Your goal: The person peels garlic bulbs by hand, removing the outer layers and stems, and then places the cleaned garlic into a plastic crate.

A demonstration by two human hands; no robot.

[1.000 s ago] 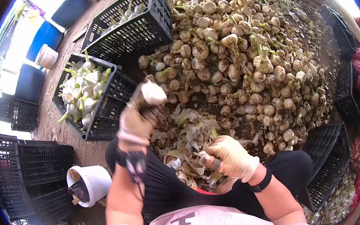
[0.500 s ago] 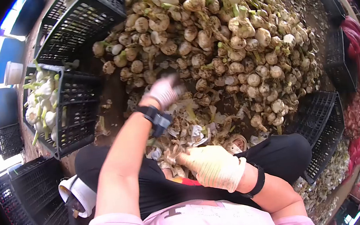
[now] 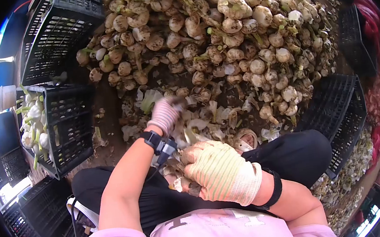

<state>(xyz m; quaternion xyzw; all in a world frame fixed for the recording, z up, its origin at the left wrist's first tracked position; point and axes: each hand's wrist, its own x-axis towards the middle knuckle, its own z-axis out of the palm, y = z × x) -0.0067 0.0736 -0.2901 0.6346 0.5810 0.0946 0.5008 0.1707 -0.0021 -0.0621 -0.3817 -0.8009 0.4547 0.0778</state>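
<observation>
My left hand (image 3: 166,115), in a pink-and-white striped glove, reaches over loose garlic skins at the near edge of a heap of garlic bulbs (image 3: 232,35). Its fingertips are smeared by motion. Close to my lap, my right hand (image 3: 221,170) wears a yellowish striped glove and has its fingers curled inward. Something pale and brown shows below those fingers, but I cannot tell what it is. Papery garlic skins (image 3: 199,122) lie between and beyond the hands. The bulbs are dirt-stained, several with green stem stubs.
To the left, a black crate (image 3: 68,126) holds cleaner white garlic with green stems; another black crate (image 3: 63,37) stands behind it. Black crates (image 3: 337,112) also stand at the right, near red mesh sacks (image 3: 375,99). My crossed legs (image 3: 295,153) frame the near side.
My left hand has come nearer, away from the bulbs and over the skins. My right hand has stayed low, its fingers now curled further in. The whole view has shifted slightly.
</observation>
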